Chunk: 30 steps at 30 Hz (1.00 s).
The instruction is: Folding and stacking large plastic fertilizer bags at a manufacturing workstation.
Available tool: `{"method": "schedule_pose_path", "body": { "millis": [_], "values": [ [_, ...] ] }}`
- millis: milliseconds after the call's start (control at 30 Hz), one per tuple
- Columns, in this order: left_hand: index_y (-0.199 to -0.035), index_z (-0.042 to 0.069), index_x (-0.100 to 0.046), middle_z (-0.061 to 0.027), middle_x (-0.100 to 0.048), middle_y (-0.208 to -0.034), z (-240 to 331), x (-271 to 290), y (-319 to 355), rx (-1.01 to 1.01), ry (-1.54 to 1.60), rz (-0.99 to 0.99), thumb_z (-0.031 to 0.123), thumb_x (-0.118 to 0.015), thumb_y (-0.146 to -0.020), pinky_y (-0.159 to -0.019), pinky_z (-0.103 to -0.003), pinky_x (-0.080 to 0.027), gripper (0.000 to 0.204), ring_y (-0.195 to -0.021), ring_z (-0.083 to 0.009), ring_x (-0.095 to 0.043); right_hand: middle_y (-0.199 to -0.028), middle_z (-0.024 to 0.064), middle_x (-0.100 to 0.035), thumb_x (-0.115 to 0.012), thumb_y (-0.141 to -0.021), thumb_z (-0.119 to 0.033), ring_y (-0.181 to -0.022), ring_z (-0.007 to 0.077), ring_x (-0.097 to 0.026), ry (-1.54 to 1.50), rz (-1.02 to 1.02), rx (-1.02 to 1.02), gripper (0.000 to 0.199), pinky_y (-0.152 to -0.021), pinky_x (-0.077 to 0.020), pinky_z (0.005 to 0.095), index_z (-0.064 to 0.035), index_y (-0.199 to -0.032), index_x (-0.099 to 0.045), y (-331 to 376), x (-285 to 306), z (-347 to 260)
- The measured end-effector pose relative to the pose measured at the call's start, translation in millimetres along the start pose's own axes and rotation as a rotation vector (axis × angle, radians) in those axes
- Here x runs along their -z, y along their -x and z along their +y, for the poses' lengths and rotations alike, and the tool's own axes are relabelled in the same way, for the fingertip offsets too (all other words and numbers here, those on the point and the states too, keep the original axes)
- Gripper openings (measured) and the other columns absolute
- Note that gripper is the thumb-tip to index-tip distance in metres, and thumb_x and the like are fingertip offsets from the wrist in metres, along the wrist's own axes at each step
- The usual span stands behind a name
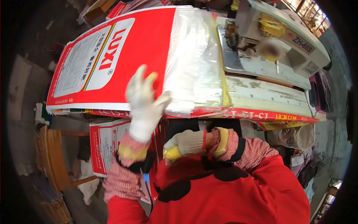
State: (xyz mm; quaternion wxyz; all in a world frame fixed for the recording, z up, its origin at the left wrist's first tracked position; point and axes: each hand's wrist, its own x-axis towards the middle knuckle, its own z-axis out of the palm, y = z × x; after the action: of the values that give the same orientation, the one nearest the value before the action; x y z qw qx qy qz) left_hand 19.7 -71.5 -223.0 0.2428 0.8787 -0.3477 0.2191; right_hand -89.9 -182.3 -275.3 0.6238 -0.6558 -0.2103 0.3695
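Left hand point(143, 106) spread, grasping nothing, over near edge of sacks point(153, 41); contact unclear. Right hand point(191, 142) curled, short of bench point(268, 98); cannot tell if gripping. Plastic film point(192, 59) right of left hand, between it and sewing machine point(302, 41). Lower sack point(97, 149) left, below; wooden frame point(56, 160) farther left.

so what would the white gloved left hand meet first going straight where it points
Likely the flat red and white printed sack beneath the left hand; whether they already touch is unclear.
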Motion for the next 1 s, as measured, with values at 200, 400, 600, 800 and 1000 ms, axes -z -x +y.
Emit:
{"method": "schedule_pose_path", "body": {
  "millis": [200,400,600,800,1000],
  "values": [
    [-0.08,0.003,-0.063,-0.0121,-0.057,-0.106,-26.3,-60.1,-45.6,0.104,-0.088,-0.223,0.022,-0.068,-0.066,-0.088,-0.037,-0.04,0.024,-0.1,-0.0277,-0.052,-0.071,0.0078,-0.06,-0.052,-0.079,-0.006,-0.065,0.0164,-0.059,-0.67,0.643,0.307,0.011,-0.058,-0.0468,0.0275,-0.0032,-0.086,-0.06,41.0,49.2,-24.1],
    [-0.082,0.0,-0.063,-0.0088,-0.059,-0.104,-37.3,-51.6,-60.8,0.507,0.474,-0.329,0.02,-0.061,-0.076,-0.075,-0.027,-0.045,0.021,-0.085,-0.0173,-0.059,-0.077,0.0127,-0.064,-0.06,-0.077,-0.034,-0.07,0.0216,-0.06,0.248,1.32,0.264,0.04,-0.066,-0.0462,0.03,-0.0021,-0.101,-0.061,-0.6,149.9,-26.1],
    [-0.091,-0.001,-0.061,-0.0075,-0.061,-0.092,-15.6,-32.6,-62.9,0.388,0.446,-0.302,0.021,-0.065,-0.074,-0.074,-0.027,-0.044,0.028,-0.083,-0.015,-0.058,-0.079,0.0149,-0.063,-0.06,-0.072,-0.038,-0.074,0.0277,-0.06,0.115,1.046,0.054,0.034,-0.068,-0.0464,0.0342,-0.0087,-0.089,-0.066,-30.1,169.9,-37.2],
    [-0.076,0.003,-0.057,-0.0024,-0.058,-0.07,-68.4,13.9,-73.9,0.476,0.931,0.019,0.015,-0.062,-0.08,-0.064,-0.024,-0.043,0.014,-0.066,-0.0095,-0.053,-0.073,0.0157,-0.062,-0.057,-0.074,-0.038,-0.071,0.0314,-0.061,0.464,1.027,-0.219,0.034,-0.067,-0.0465,0.0379,-0.0056,-0.081,-0.064,-10.5,151.2,-59.2],
    [-0.077,0.001,-0.053,-0.0014,-0.056,-0.071,-43.0,38.6,-66.5,0.376,0.823,0.012,0.005,-0.06,-0.079,-0.062,-0.021,-0.041,0.009,-0.065,-0.0071,-0.05,-0.072,0.0139,-0.06,-0.059,-0.068,-0.017,-0.071,0.027,-0.061,1.32,0.795,0.054,0.017,-0.065,-0.049,0.0347,-0.0057,-0.08,-0.062,-45.3,104.1,-79.4]
  ]
}}
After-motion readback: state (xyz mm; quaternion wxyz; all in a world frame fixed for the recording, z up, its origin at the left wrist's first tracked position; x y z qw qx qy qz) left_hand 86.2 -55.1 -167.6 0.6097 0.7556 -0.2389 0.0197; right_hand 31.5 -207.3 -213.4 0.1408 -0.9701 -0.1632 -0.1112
